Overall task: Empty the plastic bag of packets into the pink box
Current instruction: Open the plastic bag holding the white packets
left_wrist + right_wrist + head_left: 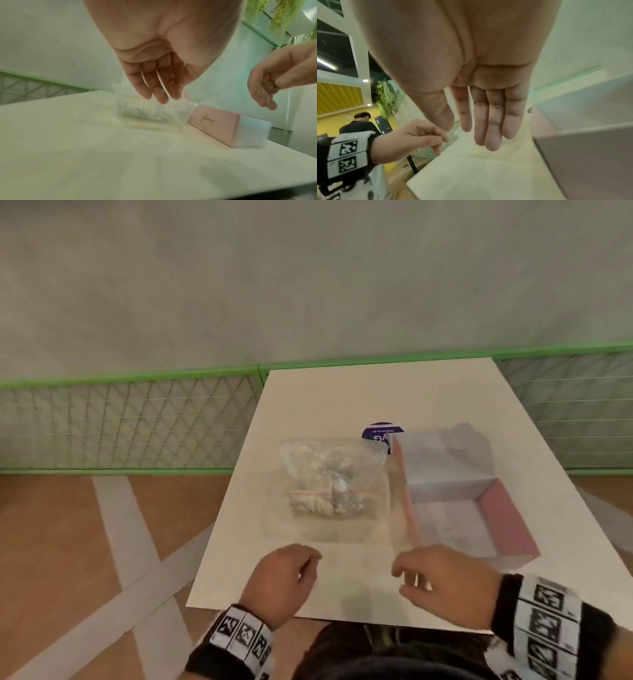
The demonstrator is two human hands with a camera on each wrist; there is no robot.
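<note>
A clear plastic bag (330,487) with a red zip line and pale packets inside lies flat on the white table (308,405), left of the open pink box (459,501). The box has its pale lid flap standing up at the far side. My left hand (291,573) hovers over the near table edge below the bag, fingers relaxed, holding nothing. My right hand (435,577) hovers near the box's front left corner, also empty. In the left wrist view the bag (145,109) and box (219,124) lie beyond my straight fingers (157,88).
A round purple-labelled item (376,434) sits behind the bag and box. A green mesh fence (130,422) runs behind the table, over a wooden floor (51,542). In the right wrist view a person (359,124) stands far off at the left.
</note>
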